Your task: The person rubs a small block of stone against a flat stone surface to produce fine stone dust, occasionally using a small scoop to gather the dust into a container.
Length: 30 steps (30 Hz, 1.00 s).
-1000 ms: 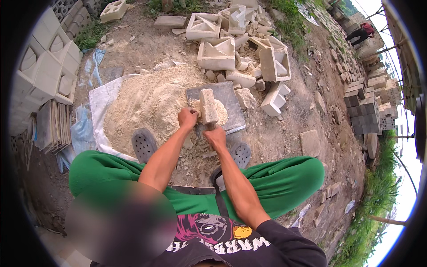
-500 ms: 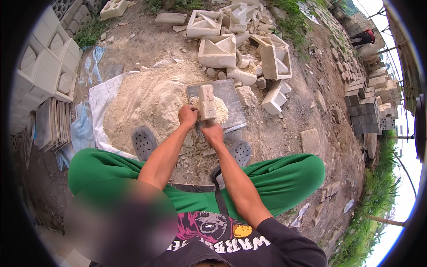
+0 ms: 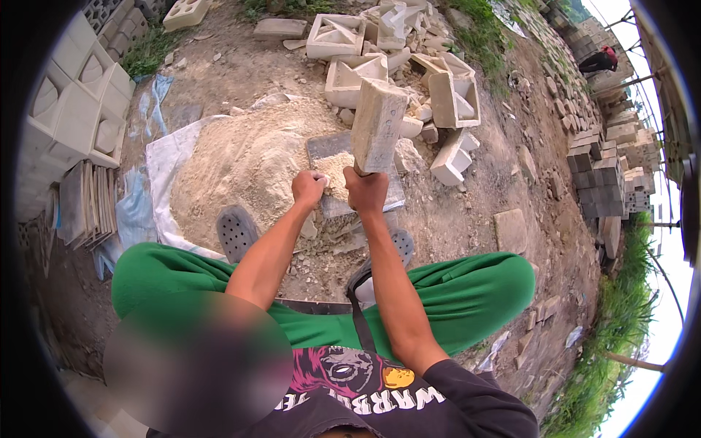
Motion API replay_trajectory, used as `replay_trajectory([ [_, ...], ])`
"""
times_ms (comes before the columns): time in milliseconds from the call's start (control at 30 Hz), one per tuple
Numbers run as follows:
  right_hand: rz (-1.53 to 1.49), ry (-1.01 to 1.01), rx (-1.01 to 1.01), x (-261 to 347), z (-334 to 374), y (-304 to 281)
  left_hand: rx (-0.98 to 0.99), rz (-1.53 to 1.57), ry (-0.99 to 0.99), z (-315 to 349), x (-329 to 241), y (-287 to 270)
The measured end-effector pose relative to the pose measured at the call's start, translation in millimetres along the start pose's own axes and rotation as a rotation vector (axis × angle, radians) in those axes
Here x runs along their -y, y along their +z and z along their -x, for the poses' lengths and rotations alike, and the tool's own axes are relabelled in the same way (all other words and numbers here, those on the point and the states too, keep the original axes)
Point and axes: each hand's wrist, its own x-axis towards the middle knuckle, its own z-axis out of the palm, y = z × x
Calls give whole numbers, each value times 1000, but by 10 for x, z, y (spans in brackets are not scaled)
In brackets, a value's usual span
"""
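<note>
My right hand (image 3: 367,191) is closed round the handle of a mallet (image 3: 378,125), whose big dusty block head is raised and tilted above a dark flat slab (image 3: 321,148). Crushed pale stone (image 3: 337,168) lies on that slab, partly hidden behind the mallet and my hand. At the slab's left edge my left hand (image 3: 308,188) is closed, fingers pressed together beside the crushed stone. Whatever its fingers hold is too small to make out. Left of it rises a heap of pale crushed grit (image 3: 241,160) on a white sheet (image 3: 164,164).
Broken cream blocks (image 3: 355,77) pile up beyond the slab. My grey clogs (image 3: 237,232) flank the work spot. Stacked cream blocks (image 3: 80,95) and thin boards (image 3: 87,204) stand at left. Grey blocks (image 3: 595,171) are stacked at right; a person (image 3: 600,60) bends far off.
The mallet has come up off the crushed stone and swung slightly right, its head now closer to me. My right hand has risen with it. My left hand has hardly moved.
</note>
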Motion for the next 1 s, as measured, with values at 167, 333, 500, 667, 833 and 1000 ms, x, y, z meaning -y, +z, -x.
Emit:
replay_trajectory([
  [167,205,33,-72,-1023,588,434,9,-4,12,-23,21,2],
  [333,236,631,294,-980,309,218,-21,84,-33,-67,114,22],
  [500,-18,237,1,-144,161,20,26,-2,31,-79,112,18],
  [667,150,4,40,-72,153,69,67,-45,48,-75,49,4],
  [833,401,302,206,-572,474,223,32,30,40,-89,104,51],
  [1000,444,393,215,-512,320,102,32,-5,82,-101,120,100],
])
